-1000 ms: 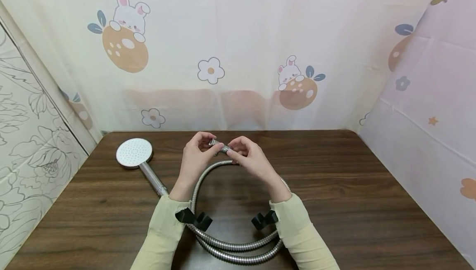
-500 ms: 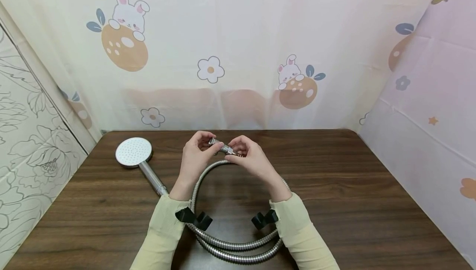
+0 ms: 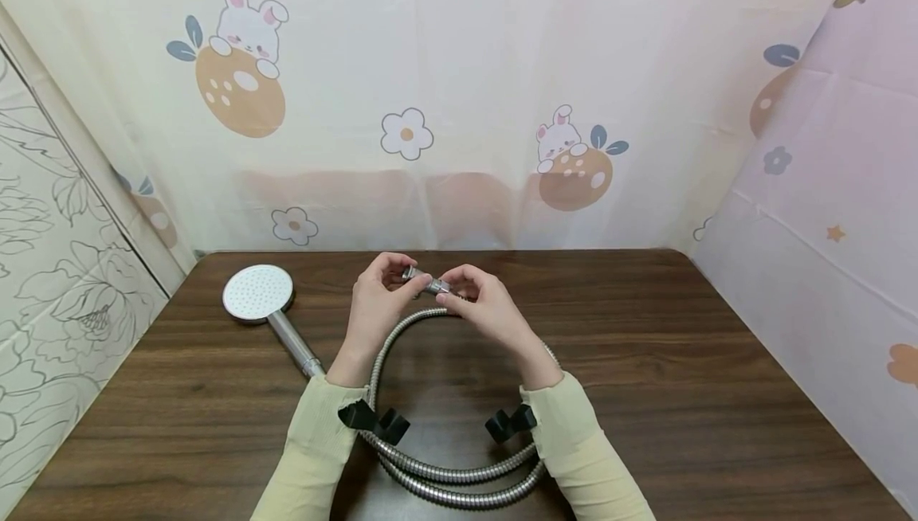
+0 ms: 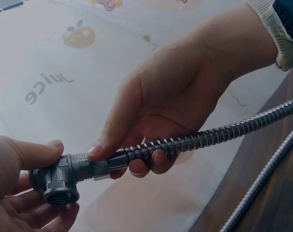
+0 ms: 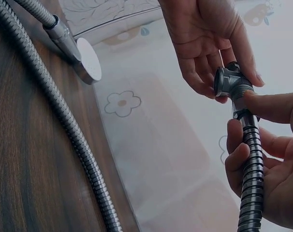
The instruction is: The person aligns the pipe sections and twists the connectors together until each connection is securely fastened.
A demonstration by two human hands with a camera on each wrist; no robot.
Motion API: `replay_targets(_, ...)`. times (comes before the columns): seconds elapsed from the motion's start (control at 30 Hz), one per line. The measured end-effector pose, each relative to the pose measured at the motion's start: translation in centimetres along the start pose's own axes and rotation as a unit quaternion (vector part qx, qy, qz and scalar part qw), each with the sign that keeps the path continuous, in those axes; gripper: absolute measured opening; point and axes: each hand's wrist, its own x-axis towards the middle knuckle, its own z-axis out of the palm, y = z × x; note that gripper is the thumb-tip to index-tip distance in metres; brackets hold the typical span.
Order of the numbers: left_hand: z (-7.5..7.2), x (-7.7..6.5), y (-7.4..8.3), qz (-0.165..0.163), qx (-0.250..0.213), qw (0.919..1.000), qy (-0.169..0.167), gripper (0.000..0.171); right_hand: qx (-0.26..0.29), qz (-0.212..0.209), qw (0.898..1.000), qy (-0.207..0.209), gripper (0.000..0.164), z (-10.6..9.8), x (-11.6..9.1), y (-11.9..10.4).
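My left hand grips a small chrome tee fitting with threaded ends, the thumb on top and fingers beneath. One open port of the fitting faces downward in the left wrist view. My right hand holds the end of a ribbed metal shower hose, fingers curled underneath. Its thumb presses where the smooth hose nut meets the fitting's outer thread, part of which still shows. Fitting and hose end are in line, held up above the table's far part.
A round white-faced shower head with a silver handle lies at the left of the wooden table. Coiled hose lies between and under the forearms. A patterned curtain hangs behind the table's far edge.
My right thumb slid down off the joint, uncovering the nut, then came back up onto it. The left hand holds the tee fitting in the same place.
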Motion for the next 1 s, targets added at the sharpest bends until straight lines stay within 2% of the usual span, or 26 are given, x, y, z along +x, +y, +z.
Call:
replay_targets(0.2,-0.02,0.05,0.08,-0.001,0.001,1.0000,0.002,0.029,0.005,-0.008,1.000,-0.001,0.031,-0.02,0.19,0.20)
replay_targets(0.6,-0.02,0.07,0.11,-0.002,-0.002,1.0000,0.004,0.030,0.005,-0.004,1.000,-0.004,0.018,0.00,0.18,0.08)
replay_targets(1.0,0.00,-0.02,0.07,-0.004,-0.001,1.0000,-0.002,0.027,-0.003,-0.009,1.000,-0.016,0.023,-0.25,0.05,0.17)
